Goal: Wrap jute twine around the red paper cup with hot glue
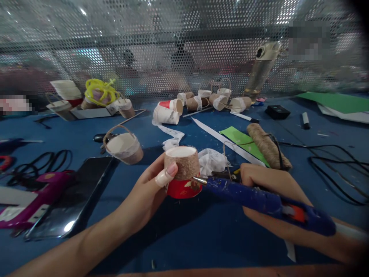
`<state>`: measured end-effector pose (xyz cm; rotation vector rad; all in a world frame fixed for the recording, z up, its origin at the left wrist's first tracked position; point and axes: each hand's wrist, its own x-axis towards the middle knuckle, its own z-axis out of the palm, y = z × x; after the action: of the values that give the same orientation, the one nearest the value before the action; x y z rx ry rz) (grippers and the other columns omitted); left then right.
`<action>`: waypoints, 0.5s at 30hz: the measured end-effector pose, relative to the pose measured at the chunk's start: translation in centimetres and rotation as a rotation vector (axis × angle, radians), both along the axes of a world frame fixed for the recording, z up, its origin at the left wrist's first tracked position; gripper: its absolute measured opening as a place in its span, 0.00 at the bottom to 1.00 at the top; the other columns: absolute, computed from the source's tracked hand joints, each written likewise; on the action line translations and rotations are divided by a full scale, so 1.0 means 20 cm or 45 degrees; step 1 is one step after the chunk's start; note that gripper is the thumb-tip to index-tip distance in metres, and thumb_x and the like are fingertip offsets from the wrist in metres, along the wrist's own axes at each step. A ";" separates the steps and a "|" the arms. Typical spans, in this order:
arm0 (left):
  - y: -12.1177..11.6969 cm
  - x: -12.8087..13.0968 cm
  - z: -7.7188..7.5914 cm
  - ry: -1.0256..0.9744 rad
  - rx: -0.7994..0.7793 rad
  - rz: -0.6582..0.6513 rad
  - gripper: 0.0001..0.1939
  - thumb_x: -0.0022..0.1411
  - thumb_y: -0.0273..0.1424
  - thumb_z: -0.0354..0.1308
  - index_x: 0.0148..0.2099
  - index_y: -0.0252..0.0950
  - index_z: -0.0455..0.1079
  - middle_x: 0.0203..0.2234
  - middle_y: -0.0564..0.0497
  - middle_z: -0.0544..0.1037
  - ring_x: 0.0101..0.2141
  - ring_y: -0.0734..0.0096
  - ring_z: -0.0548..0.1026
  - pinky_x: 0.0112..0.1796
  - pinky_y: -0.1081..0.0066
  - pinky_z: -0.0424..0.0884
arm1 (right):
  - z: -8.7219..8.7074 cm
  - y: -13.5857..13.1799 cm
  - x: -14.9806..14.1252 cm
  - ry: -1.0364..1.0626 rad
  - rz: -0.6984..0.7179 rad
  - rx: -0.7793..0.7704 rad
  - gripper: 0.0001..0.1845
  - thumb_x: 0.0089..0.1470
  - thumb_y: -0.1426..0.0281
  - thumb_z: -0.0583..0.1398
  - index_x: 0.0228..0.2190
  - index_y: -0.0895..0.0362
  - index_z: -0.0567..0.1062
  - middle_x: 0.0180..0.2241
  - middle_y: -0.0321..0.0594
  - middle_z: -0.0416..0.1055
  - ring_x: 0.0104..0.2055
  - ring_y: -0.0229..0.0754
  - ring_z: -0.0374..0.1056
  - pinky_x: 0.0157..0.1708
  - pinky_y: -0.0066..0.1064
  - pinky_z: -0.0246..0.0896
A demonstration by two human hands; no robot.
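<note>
My left hand (pixel 157 181) grips a paper cup (pixel 183 169), its thumb with a pale wrap pressed on the side. Brown twine winds round the upper part of the cup, and the lower part shows red with a printed pattern. My right hand (pixel 268 188) is closed round a blue hot glue gun (pixel 245 196). The gun's metal nozzle (pixel 200 180) touches or nearly touches the cup at the lower edge of the twine. A strand of twine rises behind the gun toward a twine spool (pixel 268 146). White lace (pixel 213 161) lies just behind the cup.
A finished-looking twine basket (pixel 123 148) stands left of the cup. A phone (pixel 77 196) and a purple glue gun (pixel 37 200) lie at left. Stacked paper cups (pixel 165 114) and several small baskets sit behind. Black cable (pixel 340 165) loops at right; a perforated metal screen (pixel 161 46) borders the back.
</note>
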<state>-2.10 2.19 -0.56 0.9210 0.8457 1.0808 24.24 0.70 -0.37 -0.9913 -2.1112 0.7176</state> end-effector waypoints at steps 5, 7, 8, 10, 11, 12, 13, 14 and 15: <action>0.00 -0.02 -0.01 0.022 -0.024 0.047 0.21 0.59 0.43 0.70 0.53 0.43 0.80 0.50 0.48 0.83 0.51 0.54 0.80 0.49 0.65 0.78 | -0.01 0.00 0.00 -0.017 -0.086 -0.020 0.15 0.51 0.75 0.61 0.23 0.54 0.58 0.22 0.28 0.58 0.23 0.32 0.53 0.25 0.30 0.47; 0.00 -0.02 0.00 0.031 -0.005 0.062 0.21 0.58 0.43 0.70 0.52 0.43 0.80 0.50 0.48 0.83 0.51 0.52 0.80 0.49 0.65 0.77 | -0.01 0.00 0.00 -0.004 -0.082 -0.044 0.14 0.51 0.75 0.61 0.23 0.54 0.59 0.22 0.28 0.58 0.23 0.33 0.53 0.24 0.30 0.47; 0.00 -0.02 0.00 0.040 0.002 0.067 0.21 0.58 0.43 0.71 0.52 0.43 0.80 0.50 0.48 0.83 0.52 0.51 0.79 0.50 0.64 0.77 | -0.01 0.00 0.00 -0.004 -0.079 -0.047 0.15 0.51 0.75 0.61 0.24 0.54 0.58 0.22 0.28 0.58 0.23 0.33 0.53 0.24 0.31 0.46; -0.01 -0.01 0.01 0.059 0.012 0.079 0.22 0.57 0.42 0.72 0.52 0.43 0.80 0.52 0.48 0.83 0.54 0.50 0.78 0.52 0.64 0.76 | -0.01 0.00 -0.01 -0.016 -0.063 -0.019 0.15 0.52 0.74 0.61 0.24 0.54 0.58 0.23 0.28 0.58 0.23 0.33 0.53 0.25 0.31 0.47; -0.01 0.00 0.01 0.070 0.012 0.082 0.23 0.57 0.41 0.72 0.54 0.44 0.79 0.54 0.48 0.82 0.56 0.50 0.77 0.53 0.63 0.75 | -0.01 -0.01 -0.01 -0.026 -0.056 0.012 0.16 0.52 0.74 0.62 0.24 0.54 0.58 0.23 0.28 0.58 0.23 0.33 0.53 0.25 0.31 0.47; -0.01 0.00 0.01 0.076 0.013 0.087 0.24 0.58 0.41 0.71 0.56 0.44 0.78 0.55 0.48 0.81 0.57 0.50 0.76 0.55 0.63 0.74 | -0.01 -0.01 -0.01 -0.035 -0.052 0.044 0.16 0.52 0.74 0.62 0.24 0.54 0.58 0.23 0.28 0.58 0.24 0.33 0.53 0.25 0.31 0.47; -0.01 0.00 0.01 0.078 0.013 0.088 0.25 0.59 0.40 0.70 0.58 0.45 0.76 0.57 0.48 0.80 0.58 0.50 0.75 0.56 0.62 0.73 | -0.01 -0.01 -0.01 -0.043 -0.054 0.073 0.16 0.52 0.74 0.62 0.24 0.53 0.58 0.24 0.29 0.58 0.24 0.33 0.53 0.26 0.31 0.48; -0.01 0.00 0.00 0.076 0.014 0.090 0.25 0.60 0.40 0.70 0.59 0.45 0.75 0.57 0.48 0.80 0.59 0.50 0.74 0.57 0.62 0.73 | -0.01 -0.01 -0.01 -0.046 -0.054 0.091 0.15 0.52 0.73 0.62 0.25 0.53 0.59 0.24 0.29 0.58 0.24 0.33 0.53 0.26 0.31 0.48; -0.01 0.00 0.00 0.074 0.017 0.088 0.25 0.61 0.40 0.69 0.59 0.44 0.75 0.58 0.47 0.79 0.59 0.50 0.74 0.57 0.61 0.72 | -0.01 -0.01 -0.01 -0.047 -0.057 0.098 0.15 0.52 0.72 0.63 0.25 0.53 0.59 0.24 0.29 0.58 0.24 0.33 0.53 0.25 0.31 0.47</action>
<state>-2.07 1.95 -0.49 0.9440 0.9247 1.1247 23.95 0.46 -0.62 -1.0138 -2.1253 0.5957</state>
